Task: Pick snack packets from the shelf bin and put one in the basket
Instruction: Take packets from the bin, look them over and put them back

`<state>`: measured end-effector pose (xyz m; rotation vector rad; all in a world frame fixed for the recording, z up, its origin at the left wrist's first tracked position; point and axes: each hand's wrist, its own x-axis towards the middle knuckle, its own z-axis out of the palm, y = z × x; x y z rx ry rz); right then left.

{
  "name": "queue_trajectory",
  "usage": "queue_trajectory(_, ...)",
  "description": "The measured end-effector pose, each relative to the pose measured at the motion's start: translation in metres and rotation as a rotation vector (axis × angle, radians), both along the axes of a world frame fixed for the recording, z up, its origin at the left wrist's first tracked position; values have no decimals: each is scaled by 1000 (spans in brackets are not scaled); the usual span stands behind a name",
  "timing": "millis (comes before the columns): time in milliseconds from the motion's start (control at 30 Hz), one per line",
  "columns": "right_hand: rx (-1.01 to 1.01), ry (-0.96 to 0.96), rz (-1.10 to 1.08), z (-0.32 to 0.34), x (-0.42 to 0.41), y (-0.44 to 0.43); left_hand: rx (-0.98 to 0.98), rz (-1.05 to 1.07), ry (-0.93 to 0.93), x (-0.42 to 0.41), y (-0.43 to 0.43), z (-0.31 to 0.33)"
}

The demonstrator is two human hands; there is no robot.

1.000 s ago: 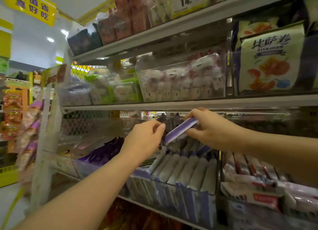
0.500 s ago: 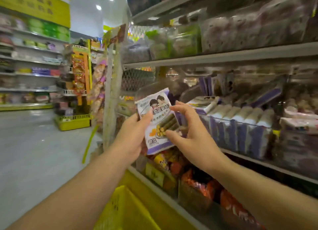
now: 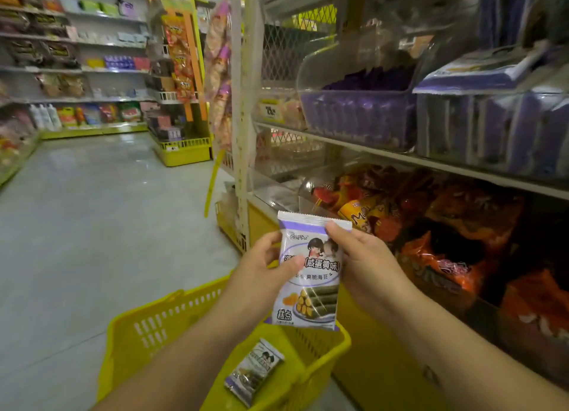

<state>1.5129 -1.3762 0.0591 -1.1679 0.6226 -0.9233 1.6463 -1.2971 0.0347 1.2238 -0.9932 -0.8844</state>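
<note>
Both hands are holding one white and purple snack packet (image 3: 317, 303) upright between them, with its printed front facing the camera. The left hand (image 3: 257, 276) is gripping the packet's left edge, its thumb lying across the front and its fingers curling behind. The right hand (image 3: 361, 264) is clasping the right edge, its fingertips reaching up to the sealed top strip. Directly below the hands, a yellow plastic basket (image 3: 147, 324) is sitting on the grey floor (image 3: 92, 213), and the lower end of the held packet is hanging over the basket's opening. A second packet (image 3: 254, 372) of the same kind is lying tilted inside the basket, beneath the left forearm. Above and to the right of the right hand, a clear shelf bin (image 3: 492, 127) is holding rows of similar white and purple packets standing on edge. Just beyond the right hand, on the lower shelf, orange bags (image 3: 446, 226) are lying heaped behind a clear front.
</note>
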Motion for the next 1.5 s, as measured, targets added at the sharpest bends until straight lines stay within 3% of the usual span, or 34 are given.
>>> queue_trajectory(333, -73, 77, 126, -21, 4, -16, 14, 151, 76, 6, -9, -6)
queue_trajectory(500, -1, 84, 371, -15, -5, -27, 15, 128, 135, 11, -7, -2)
queue_trajectory(667, -18, 105, 397, -13, -9, -27, 33, 41, 206, 12, -3, 1)
queue_trajectory(767, -109, 201, 387, -13, -13, -24, 21, 54, 274, 13, -1, 3)
queue_trajectory(933, -69, 393, 636, -16, -19, -13, -12, 113, 487, 20, 0, 9)
queue_trajectory(1033, 22, 335, 586, -15, -16, -10, 59, 60, 567, 22, 2, 10)
queue_trajectory(1200, 169, 168, 405, -10, -14, -14, 285, -216, 461, 21, 8, 5)
queue_trajectory(1500, 248, 156, 399, -13, -12, -18, 320, -189, 406, 26, 7, 1)
